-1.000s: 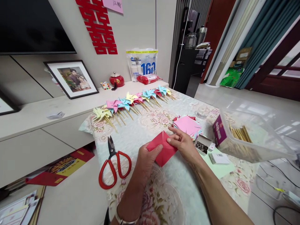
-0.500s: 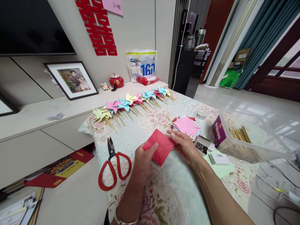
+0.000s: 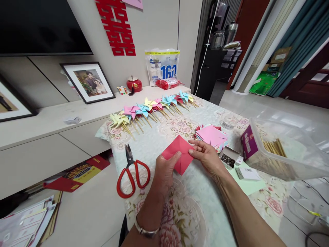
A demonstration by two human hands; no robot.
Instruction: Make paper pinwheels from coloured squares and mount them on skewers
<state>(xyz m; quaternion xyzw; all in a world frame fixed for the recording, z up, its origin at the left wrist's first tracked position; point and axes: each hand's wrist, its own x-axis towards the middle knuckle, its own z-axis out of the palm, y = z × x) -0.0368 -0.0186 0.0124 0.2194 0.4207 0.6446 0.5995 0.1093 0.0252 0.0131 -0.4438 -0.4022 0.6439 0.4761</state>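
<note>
A square of red paper (image 3: 181, 164) with crease lines and slits toward its corners is held above the flowered tablecloth. My left hand (image 3: 167, 168) grips its left side, thumb on top. At its right corner my right hand (image 3: 204, 155) pinches the paper between thumb and fingers. Red-handled scissors (image 3: 131, 171) lie to the left of my left hand, blades pointing away. Just past my right hand is a stack of cut paper squares (image 3: 212, 136), pink on top. A small box of metal fasteners (image 3: 227, 159) sits right of my right hand.
Finished paper pinwheels (image 3: 143, 109) on sticks lie in a row along the table's far edge. A clear plastic bin (image 3: 280, 164) of wooden sticks stands at right, near a small white box (image 3: 247, 173) on green paper. Behind is a cabinet (image 3: 51, 132) with a framed photo (image 3: 88, 82).
My right thumb has come onto the top of the red paper's right corner, and the paper is turned slightly. The whole view has shifted, with things appearing farther right.
</note>
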